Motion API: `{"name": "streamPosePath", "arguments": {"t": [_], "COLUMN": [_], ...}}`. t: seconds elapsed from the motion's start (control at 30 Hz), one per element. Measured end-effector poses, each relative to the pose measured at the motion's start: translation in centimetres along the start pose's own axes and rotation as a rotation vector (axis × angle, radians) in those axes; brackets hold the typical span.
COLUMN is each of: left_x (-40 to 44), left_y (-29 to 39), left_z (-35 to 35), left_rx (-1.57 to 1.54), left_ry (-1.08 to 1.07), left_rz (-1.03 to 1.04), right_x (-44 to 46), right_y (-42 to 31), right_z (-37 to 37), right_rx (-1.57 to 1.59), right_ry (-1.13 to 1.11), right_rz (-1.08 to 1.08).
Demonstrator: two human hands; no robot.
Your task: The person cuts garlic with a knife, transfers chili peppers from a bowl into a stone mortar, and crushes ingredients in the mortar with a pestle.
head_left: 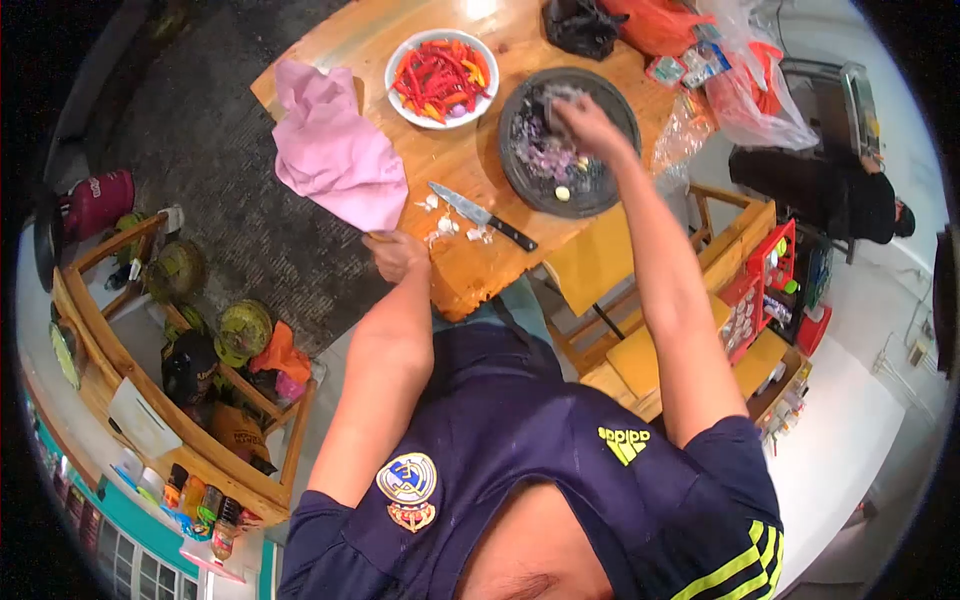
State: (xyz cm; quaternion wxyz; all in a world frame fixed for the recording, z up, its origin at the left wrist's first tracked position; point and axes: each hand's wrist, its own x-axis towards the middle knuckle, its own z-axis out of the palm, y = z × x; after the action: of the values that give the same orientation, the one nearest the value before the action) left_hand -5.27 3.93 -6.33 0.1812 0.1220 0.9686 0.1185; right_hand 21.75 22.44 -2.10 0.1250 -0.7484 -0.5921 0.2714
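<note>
My right hand (582, 122) is closed round a grey stone pestle (560, 95), most of it covered by my fingers. It is over a round dark stone mortar (515, 175), which holds chopped shallots (548, 160) and a pale garlic clove (562, 194). My left hand (402, 256) is closed on the edge of the wooden table (465, 270), just below a pink cloth (335, 150). Between my hands lies a knife (480, 213) with a black handle, beside white garlic peels (445, 227).
A white bowl (391, 100) of red and orange chillies stands behind the knife. Plastic bags (750, 90) and a black bag (583, 27) crowd the table's far right. A yellow stool (595, 265) is below the mortar; a person in dark clothes (830, 195) is at right.
</note>
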Motion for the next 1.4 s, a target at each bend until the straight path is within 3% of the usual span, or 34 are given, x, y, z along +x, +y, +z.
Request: {"name": "streamPosePath", "arguments": {"t": [0.1, 0.2, 0.23, 0.27, 0.33, 0.37, 0.4, 0.47, 0.53, 0.67, 0.77, 0.87, 0.9, 1.0, 1.03, 1.13, 1.17, 1.2, 1.27, 1.3, 1.4], "left_x": [1.0, 0.1, 0.3, 0.3, 0.1, 0.0, 0.1, 0.1, -0.4, -0.2, -0.3, -0.7, -0.6, 0.6, 0.5, -0.1, -0.1, -0.2, -0.1, 0.1, 0.0], "left_y": [-2.0, -0.2, -0.6, -0.3, 0.2, 0.4, 0.3, -0.3, -0.1, -0.2, 0.2, 0.1, 0.0, -0.7, -1.4, -0.3, 0.0, 0.3, 0.1, -0.2, 0.0], "left_z": [2.8, 0.7, 1.1, 0.8, 0.2, 0.1, 0.4, 1.0, 0.4, 0.5, 0.7, 0.2, 0.5, 2.4, 2.7, 1.0, 1.0, 0.9, 0.7, 1.2, 0.8], "left_rx": [0.048, 0.019, 0.016, 0.019, 0.025, 0.017, 0.024, 0.053, 0.057, 0.001, 0.0, 0.055, 0.053, 0.009, 0.002, 0.047, 0.051, 0.038, 0.021, 0.06, 0.032], "left_ry": [-0.02, -0.005, -0.007, -0.023, -0.051, -0.048, -0.025, 0.008, -0.027, 0.007, 0.016, 0.021, 0.028, 0.109, 0.136, 0.038, 0.015, 0.012, 0.029, 0.045, 0.02], "left_rz": [0.035, -0.017, -0.003, -0.013, -0.041, -0.049, -0.051, -0.03, -0.021, -0.019, -0.015, -0.018, -0.01, 0.036, 0.06, -0.006, -0.05, -0.026, -0.009, -0.012, -0.021], "right_x": [-6.7, -3.3, -1.6, -0.4, -2.7, -4.7, -7.3, -9.0, -5.9, -1.5, -7.7, -2.9, -0.7, -4.4, -7.2, -4.3, -1.3, 0.8, -2.5, -4.8, -6.0], "right_y": [-4.5, -3.1, -2.1, -2.2, -3.6, -1.9, -3.3, -6.0, -5.0, -0.4, -5.6, -1.9, 0.7, -0.6, -4.7, -2.4, -1.5, -0.6, -3.4, -3.5, -5.5], "right_z": [1.9, 0.6, -0.4, -2.0, -1.0, 2.5, 4.5, 3.1, 1.7, 1.3, 1.9, 0.8, 0.8, 3.1, 2.5, 2.1, 0.2, -1.0, 1.1, 3.1, 1.3], "right_rx": [-0.365, -0.141, -0.031, 0.337, 0.278, 0.012, -0.133, -0.243, -0.282, 0.001, -0.249, -0.113, 0.251, 0.044, -0.203, -0.151, 0.162, 0.373, 0.151, -0.001, -0.168], "right_ry": [0.113, 0.152, 0.1, -0.229, -0.351, -0.008, 0.232, 0.082, 0.122, -0.077, 0.058, 0.082, -0.099, 0.038, 0.107, 0.168, -0.109, -0.527, -0.312, 0.033, 0.004], "right_rz": [-0.054, -0.031, -0.008, 0.352, 0.396, -0.041, -0.177, -0.05, -0.031, -0.038, -0.047, -0.03, 0.026, 0.023, -0.067, -0.065, 0.158, 0.334, 0.124, -0.141, 0.045]}}
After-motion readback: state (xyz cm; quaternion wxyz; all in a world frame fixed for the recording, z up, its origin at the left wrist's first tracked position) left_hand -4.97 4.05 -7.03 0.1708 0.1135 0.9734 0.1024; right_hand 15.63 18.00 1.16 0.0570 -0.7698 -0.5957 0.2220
